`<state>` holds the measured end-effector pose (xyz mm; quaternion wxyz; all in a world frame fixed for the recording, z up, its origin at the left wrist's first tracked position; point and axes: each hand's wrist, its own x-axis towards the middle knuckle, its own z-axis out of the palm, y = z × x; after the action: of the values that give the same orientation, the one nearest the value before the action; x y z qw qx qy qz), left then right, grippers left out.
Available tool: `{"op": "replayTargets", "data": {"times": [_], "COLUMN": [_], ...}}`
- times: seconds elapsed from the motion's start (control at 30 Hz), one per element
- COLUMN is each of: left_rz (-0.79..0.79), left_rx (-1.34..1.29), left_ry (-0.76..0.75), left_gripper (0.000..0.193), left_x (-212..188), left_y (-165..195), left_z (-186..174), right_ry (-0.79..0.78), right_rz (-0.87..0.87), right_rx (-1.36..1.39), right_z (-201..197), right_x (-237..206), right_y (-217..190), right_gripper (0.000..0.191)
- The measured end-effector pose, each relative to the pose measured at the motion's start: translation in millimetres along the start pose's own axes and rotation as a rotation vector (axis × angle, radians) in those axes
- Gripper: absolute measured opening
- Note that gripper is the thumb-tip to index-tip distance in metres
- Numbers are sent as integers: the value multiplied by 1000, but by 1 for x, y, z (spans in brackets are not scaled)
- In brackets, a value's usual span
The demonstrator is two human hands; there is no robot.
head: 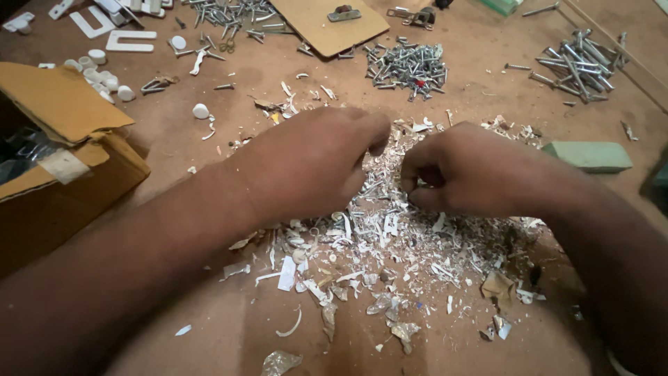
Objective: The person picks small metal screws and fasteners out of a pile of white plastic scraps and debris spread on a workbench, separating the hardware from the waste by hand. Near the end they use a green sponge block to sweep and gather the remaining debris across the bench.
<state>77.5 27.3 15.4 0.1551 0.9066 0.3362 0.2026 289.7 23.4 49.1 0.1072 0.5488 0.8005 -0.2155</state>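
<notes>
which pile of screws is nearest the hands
The middle screw pile, just beyond the right hand; the long-bolt pile and the top pile lie farther off.

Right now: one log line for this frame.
left hand: fisted over white shavings pile | right hand: pinching, contents hidden | screws beyond | cardboard box left

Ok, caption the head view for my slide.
Two bare hands, left hand and right hand, pinch at a heap of white plastic shavings on a brown board.
</notes>
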Motion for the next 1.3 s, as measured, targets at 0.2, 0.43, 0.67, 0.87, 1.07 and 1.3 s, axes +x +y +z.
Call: {"op": "replayTargets", "data": {"times": [0.2,0.43,0.67,0.87,1.07,1.3], "left_rz": [22,22,35,114,168,-503], "left_rx": [-16,-38,-22,29,78,-648], "left_ry": [23,66,-51,-94,-74,-10], "left_gripper": [20,17,10,11,17,14], "left_x": [1,3,5,3,5,15], "left_y": [-3,1,11,11,11,1], "left_z": [14,19,29,31,32,15], "right_ry": [19,72,148,56,-102,-129], "right_rz": [106,-87,-267,-146,202,242], "right_rx": [-6,264,1212,656,54,-8], "right_z": [-3,11,-13,-9,-6,-7], "right_x": [-3,8,8,4,-5,-9], "right_y": [1,22,84,65,3,-7], "right_gripper": [19,18,27,26,18,20]}}
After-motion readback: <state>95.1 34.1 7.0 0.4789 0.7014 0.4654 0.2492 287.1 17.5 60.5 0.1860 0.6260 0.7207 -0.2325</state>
